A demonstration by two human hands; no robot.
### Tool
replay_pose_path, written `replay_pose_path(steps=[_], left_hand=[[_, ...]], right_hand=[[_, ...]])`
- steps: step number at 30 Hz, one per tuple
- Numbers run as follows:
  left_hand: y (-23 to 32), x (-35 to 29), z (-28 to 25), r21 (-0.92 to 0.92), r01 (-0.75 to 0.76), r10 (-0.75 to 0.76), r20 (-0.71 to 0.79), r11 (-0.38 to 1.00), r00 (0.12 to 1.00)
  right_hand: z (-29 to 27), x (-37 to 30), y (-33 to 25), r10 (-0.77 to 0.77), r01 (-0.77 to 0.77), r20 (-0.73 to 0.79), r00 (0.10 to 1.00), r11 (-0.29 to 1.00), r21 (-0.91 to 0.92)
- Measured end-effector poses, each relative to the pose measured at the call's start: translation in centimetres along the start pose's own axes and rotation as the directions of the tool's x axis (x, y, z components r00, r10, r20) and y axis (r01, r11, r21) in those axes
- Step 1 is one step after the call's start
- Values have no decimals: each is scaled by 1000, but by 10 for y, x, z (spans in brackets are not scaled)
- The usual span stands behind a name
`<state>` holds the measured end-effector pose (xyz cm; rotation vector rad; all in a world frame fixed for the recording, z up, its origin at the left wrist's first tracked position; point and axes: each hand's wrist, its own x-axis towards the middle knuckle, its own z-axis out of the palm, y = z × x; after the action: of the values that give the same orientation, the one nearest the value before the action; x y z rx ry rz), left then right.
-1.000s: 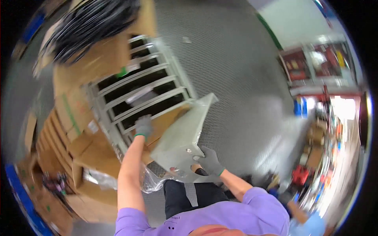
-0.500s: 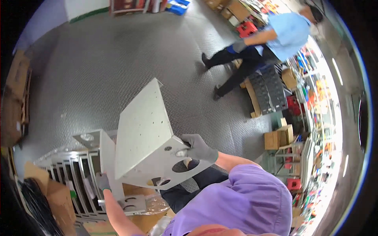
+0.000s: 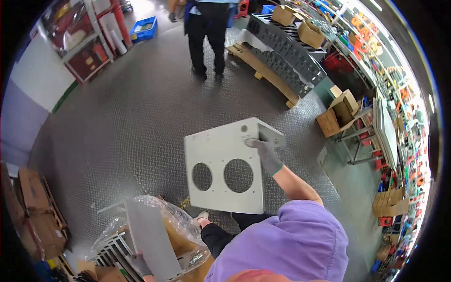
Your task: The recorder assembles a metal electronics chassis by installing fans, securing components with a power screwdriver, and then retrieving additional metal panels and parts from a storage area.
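Note:
A bent white sheet-metal panel point(image 3: 218, 141) with two large round cutouts hangs in front of me above the floor. My right hand point(image 3: 267, 156), in a grey glove, is closed on its upper right edge, near a small round hole. At the lower left, a second pale metal panel point(image 3: 152, 237) stands over a row of similar racked parts. My left hand point(image 3: 140, 264), gloved too, is closed at this panel's left edge; the fingers are partly hidden.
Clear plastic wrap point(image 3: 181, 216) and cardboard surround the racked parts. Cardboard boxes point(image 3: 40, 214) stand at the left. A person point(image 3: 206, 35) stands ahead, beside a wooden pallet point(image 3: 265, 70) with dark metal parts. Shelves and an opened carton point(image 3: 340, 113) line the right.
The panel in my right hand has turned, so its face with the cutouts now faces me. My view has swung right; the co-worker appears farther left. My left hand stays at the second panel.

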<state>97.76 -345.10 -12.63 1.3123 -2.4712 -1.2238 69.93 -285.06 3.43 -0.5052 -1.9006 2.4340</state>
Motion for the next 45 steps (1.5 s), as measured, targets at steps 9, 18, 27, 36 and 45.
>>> replay_pose_path(steps=[9,18,27,36,45], left_hand=[[185,-59,58,-81,-12,26,183,997,983],[416,-88,249,28,-238,159,666,971,729],[633,-130,529,-37,-700,287,926,713,244],[902,-335,676,-313,-810,387,915,496,-117],[1096,-523,777,-531,-689,421,839,494,-345]], right_hand=[[-246,-44,-88,-161,202,-481,862,979,35],[-389,-124,-123,-187,174,-776,603,980,-101],[-410,-179,-146,-162,166,-932,324,980,-112],[-529,-94,-216,-126,78,-983,132,990,-116],[-651,20,-333,-220,183,-939,262,967,-176]])
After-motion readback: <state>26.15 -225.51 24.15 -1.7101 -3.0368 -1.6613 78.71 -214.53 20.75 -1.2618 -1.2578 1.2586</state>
